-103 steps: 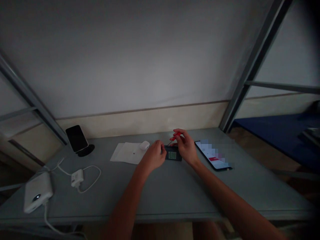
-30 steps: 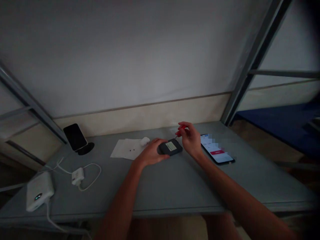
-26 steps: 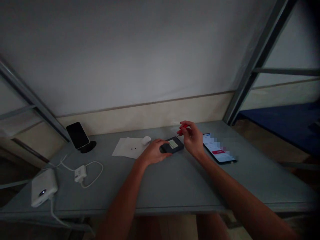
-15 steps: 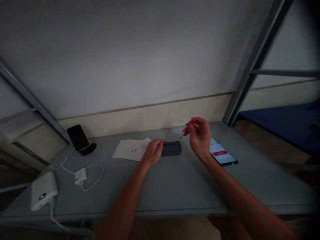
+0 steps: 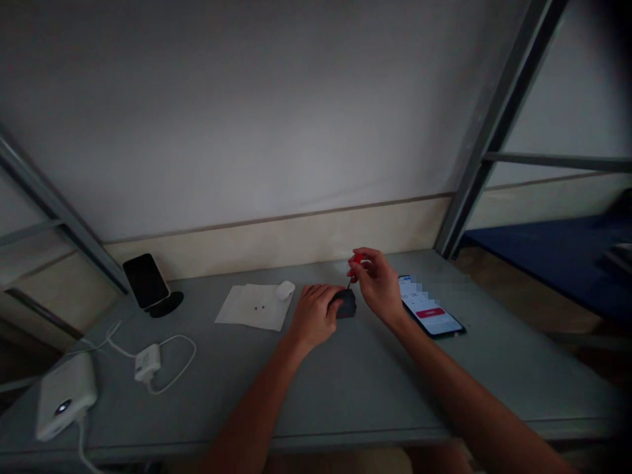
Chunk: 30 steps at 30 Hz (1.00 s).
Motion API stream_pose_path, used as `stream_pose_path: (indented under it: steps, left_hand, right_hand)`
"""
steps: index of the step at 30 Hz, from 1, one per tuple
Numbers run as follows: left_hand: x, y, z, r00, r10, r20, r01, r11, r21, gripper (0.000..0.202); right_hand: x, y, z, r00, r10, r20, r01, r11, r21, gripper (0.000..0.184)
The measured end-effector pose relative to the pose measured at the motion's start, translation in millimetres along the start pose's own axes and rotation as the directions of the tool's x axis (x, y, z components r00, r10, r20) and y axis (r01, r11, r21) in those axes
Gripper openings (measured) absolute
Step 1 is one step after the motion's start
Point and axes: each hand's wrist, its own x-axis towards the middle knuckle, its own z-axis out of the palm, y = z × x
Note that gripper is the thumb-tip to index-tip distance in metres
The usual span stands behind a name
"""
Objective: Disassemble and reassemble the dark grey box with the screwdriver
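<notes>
Red-handled screwdriver [image 5: 358, 258] is sitting pinched in the right hand [image 5: 378, 282], fingers curled around the handle, shaft angling down to the top right edge of a dark box [image 5: 348, 305]. Can't tell if the tip is actually engaging anything. Left hand [image 5: 315, 312] is grasping the box from its left side, fingers wrapping over the top, thumb pressing on the near face. Box is resting on the grey desk [image 5: 375, 388], between the hands.

Writing: flat phone [image 5: 428, 308] just right of the right hand is showing a lit screen with a red button; text too small to read, part pixelated. White block [image 5: 69, 396] at far left is showing a tiny oval display, also unreadable.

White paper [image 5: 249, 306] is carrying two dark specks [image 5: 263, 307] and a small rounded white item [image 5: 285, 289]; can't tell whether that's a container.
</notes>
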Motion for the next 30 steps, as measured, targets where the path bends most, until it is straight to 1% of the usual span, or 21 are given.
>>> stream_pose_path:
  steps: [5,9,11,13,17,19,21,23,24,26,28,30]
  left_hand:
    - [-0.3,2.4,-0.3,1.000,-0.017,-0.003,0.017,1.000,-0.005,0.028]
    - [-0.8,1.8,-0.1,1.000,-0.010,0.018,0.010,1.000,-0.003,0.030]
    - [-1.1,1.4,0.2,1.000,-0.002,0.014,0.001,1.000,0.006,0.032]
    - [-1.1,1.8,0.4,1.000,-0.002,0.009,0.002,1.000,0.028,0.032]
    - [0.0,5.6,0.6,1.000,-0.011,0.018,0.009,0.995,0.104,0.034]
    - [0.5,8.4,0.7,1.000,-0.005,0.027,0.000,0.989,0.148,0.037]
    - [0.5,11.3,0.9,1.000,0.003,0.026,-0.007,0.984,0.177,0.037]
    - [0.1,13.6,1.1,1.000,0.005,0.012,-0.007,0.983,0.185,0.032]
    - [-0.2,14.3,1.3,1.000,0.003,0.005,-0.004,0.983,0.185,0.029]
    - [-0.4,14.6,2.1,1.000,-0.014,-0.005,0.014,0.981,0.194,0.025]
    - [-0.1,13.4,3.7,0.999,-0.037,-0.005,0.037,0.976,0.215,0.022]
    - [0.9,11.2,5.9,0.998,-0.056,-0.005,0.056,0.971,0.234,0.019]
  right_hand:
    - [-1.0,-2.8,-0.2,1.000,-0.010,-0.028,0.010,0.999,-0.031,0.031]
    - [-1.9,-6.3,1.2,0.999,0.011,-0.037,-0.014,0.997,-0.077,0.036]
    - [-2.1,-7.5,2.1,0.999,0.017,-0.034,-0.020,0.995,-0.097,0.036]
    - [-1.9,-8.2,2.3,1.000,0.019,-0.010,-0.020,0.998,-0.067,0.032]
    - [-1.0,-10.3,0.0,0.992,0.006,0.127,-0.016,0.997,0.079,0.022]
    - [-0.5,-12.7,-1.8,0.985,-0.018,0.169,0.007,0.998,0.067,0.021]
    - [0.1,-14.8,-3.1,0.985,-0.071,0.159,0.076,0.997,-0.022,0.022]
    - [0.6,-15.2,-3.5,0.986,-0.117,0.123,0.130,0.986,-0.105,0.022]
    - [0.8,-14.7,-3.5,0.987,-0.119,0.107,0.131,0.984,-0.117,0.021]
    - [0.6,-12.8,-3.4,0.992,-0.082,0.095,0.091,0.992,-0.086,0.019]
    - [0.1,-11.4,-3.6,0.992,-0.043,0.121,0.048,0.998,-0.035,0.018]
    - [-0.3,-12.0,-4.0,0.985,-0.041,0.165,0.046,0.999,-0.024,0.020]
